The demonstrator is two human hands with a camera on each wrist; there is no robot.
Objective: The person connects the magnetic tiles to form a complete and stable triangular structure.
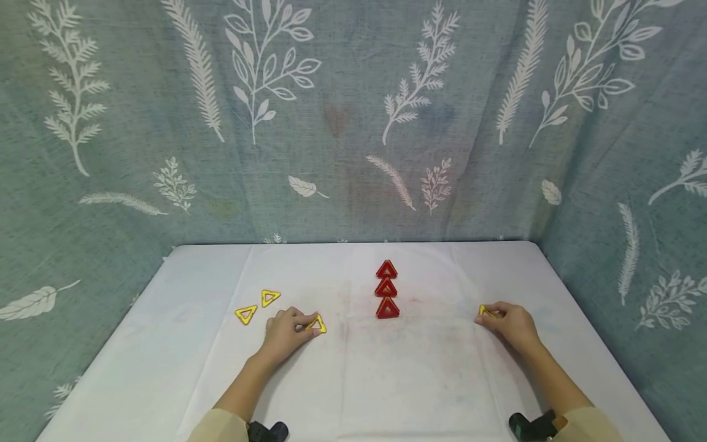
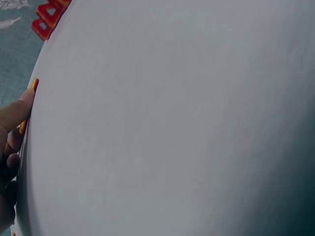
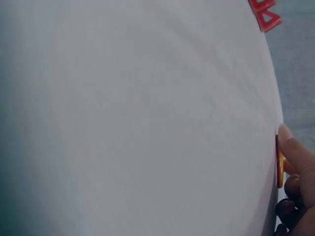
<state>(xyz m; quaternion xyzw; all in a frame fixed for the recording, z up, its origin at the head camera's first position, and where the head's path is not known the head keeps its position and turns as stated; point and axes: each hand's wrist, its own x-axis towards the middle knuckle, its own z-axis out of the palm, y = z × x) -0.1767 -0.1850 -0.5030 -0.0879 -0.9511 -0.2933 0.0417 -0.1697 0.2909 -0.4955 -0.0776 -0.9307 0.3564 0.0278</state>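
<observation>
My left hand [image 1: 287, 334] pinches a yellow triangle [image 1: 323, 322] with an open middle, between thumb and fingers; its edge [image 2: 36, 83] looks yellow and red in the left wrist view. To the right, my right hand [image 1: 512, 323] pinches another yellow triangle [image 1: 483, 310], mostly covered by the fingers. In the right wrist view that triangle [image 3: 280, 167] is seen edge-on beside the thumb. Between the hands, a column of three red triangles [image 1: 387, 309] points away from me. Two more yellow triangles, a nearer one [image 1: 245, 314] and a farther one [image 1: 270, 298], lie left of my left hand.
A white cloth covers the table [image 1: 414, 380]. Behind it and along both sides hangs a green-blue curtain [image 1: 353, 123] with white leaf prints. A dark wrist device [image 1: 267, 431] shows by the left sleeve, and another [image 1: 533, 425] by the right.
</observation>
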